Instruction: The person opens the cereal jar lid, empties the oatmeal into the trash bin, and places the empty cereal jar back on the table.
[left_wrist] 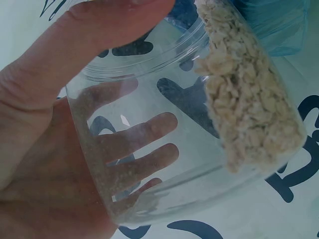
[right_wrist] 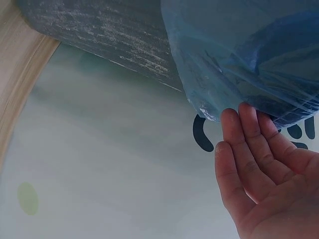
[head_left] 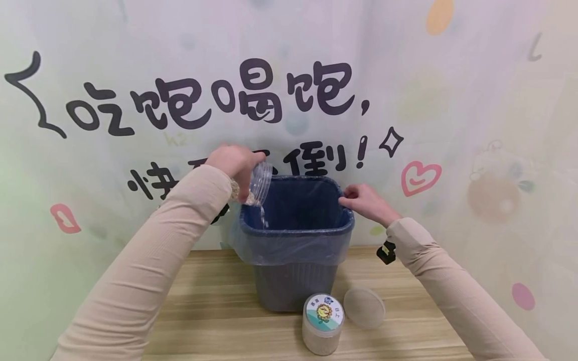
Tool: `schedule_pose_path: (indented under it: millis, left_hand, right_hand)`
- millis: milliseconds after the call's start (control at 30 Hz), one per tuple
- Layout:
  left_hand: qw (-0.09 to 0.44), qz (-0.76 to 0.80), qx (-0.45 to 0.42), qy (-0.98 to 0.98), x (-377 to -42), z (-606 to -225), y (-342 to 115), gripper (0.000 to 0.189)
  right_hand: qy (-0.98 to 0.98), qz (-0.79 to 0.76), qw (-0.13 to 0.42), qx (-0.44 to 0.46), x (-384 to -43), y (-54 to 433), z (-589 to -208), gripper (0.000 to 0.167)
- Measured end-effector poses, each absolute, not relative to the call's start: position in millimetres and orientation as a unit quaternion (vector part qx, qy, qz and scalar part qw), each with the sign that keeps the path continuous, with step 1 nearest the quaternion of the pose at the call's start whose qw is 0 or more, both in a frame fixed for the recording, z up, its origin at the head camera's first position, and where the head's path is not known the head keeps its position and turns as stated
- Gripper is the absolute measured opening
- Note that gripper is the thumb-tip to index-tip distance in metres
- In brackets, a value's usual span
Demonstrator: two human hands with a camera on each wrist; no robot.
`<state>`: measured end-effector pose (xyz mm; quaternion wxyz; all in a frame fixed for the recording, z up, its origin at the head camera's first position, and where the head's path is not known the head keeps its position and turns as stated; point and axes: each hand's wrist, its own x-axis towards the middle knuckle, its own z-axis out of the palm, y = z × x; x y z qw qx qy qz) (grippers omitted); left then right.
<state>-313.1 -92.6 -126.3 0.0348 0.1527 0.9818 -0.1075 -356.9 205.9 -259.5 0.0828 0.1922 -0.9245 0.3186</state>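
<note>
My left hand (head_left: 237, 163) grips a clear plastic jar (head_left: 260, 183) on its side over the left rim of a dark blue trash can (head_left: 295, 286). Rolled oats (left_wrist: 254, 94) lie along the jar's lower wall in the left wrist view. A few pale flakes (head_left: 263, 216) drop from its mouth inside the can. A thin translucent liner bag (head_left: 293, 248) folds over the can's rim. At the right rim, my right hand (head_left: 366, 201) holds the edge; its fingers (right_wrist: 254, 149) meet the liner from outside in the right wrist view, where the thumb is out of sight.
On the wooden table (head_left: 203, 301), a closed jar (head_left: 321, 338) with a sunflower-picture lid stands before the can. A round translucent lid (head_left: 364, 307) lies beside it. Behind the can hangs a pale printed backdrop (head_left: 289, 30) with black lettering.
</note>
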Motion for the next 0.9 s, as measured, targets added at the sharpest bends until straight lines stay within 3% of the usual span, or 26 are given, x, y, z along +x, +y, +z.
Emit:
schedule_pose_path:
  millis: [900]
  left_hand:
    - [0.022, -0.133, 0.173, 0.976, -311.2, -128.3, -89.4, 0.094]
  right_hand:
    - [-0.922, 0.328, 0.077, 0.190, -355.3, 205.6, -259.7, 0.023]
